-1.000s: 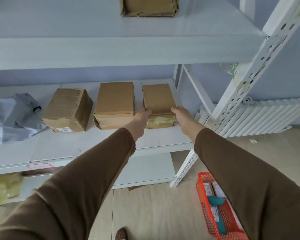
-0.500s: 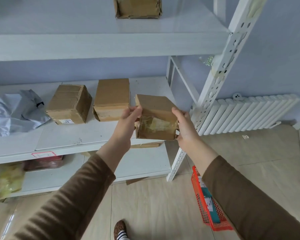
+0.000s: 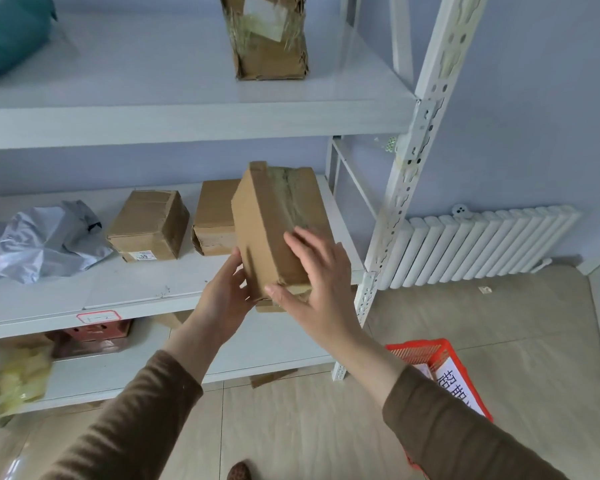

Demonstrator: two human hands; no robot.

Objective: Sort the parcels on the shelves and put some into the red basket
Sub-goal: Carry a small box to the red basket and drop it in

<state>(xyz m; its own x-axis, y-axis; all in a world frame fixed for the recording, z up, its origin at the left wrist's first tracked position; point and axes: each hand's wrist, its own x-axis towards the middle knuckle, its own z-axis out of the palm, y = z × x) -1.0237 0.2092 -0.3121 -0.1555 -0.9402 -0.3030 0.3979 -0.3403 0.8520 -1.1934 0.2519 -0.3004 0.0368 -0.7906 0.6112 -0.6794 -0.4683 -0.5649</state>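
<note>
Head view, item one: small brown cardboard parcel with a band of clear tape along its upper face (image 3: 274, 223), held tilted in the air in front of the middle white shelf board (image 3: 118, 292), clear of it. We hold it with both hands. Our left hand (image 3: 227, 299) cups the lower left corner, though how its fingers lie behind the box we cannot tell. Our right hand (image 3: 316, 271) lies over the near right face, fingers spread fairly straight, thumb hooked along the bottom edge.

Handling, as we judge it: stiff walls, light enough for a loose hold, tape band likely slick, one bottom flap looks loose. Best taken by the plain cardboard corners and edges, with support under the base.

Item two: red plastic mesh basket (image 3: 426, 351) on the floor, lower right, partly hidden by our right sleeve, with a white printed label inside it.

Item three: two more brown cardboard boxes (image 3: 149, 226) on the middle shelf, just behind the held parcel. Beside them, a crumpled grey plastic mailer bag (image 3: 49, 240).

Item four: torn, taped brown carton (image 3: 271, 39) on the top shelf.

Obstruction: the white perforated steel upright (image 3: 406, 188) stands between parcel and basket. A white radiator (image 3: 482, 244) lines the wall beyond.
</note>
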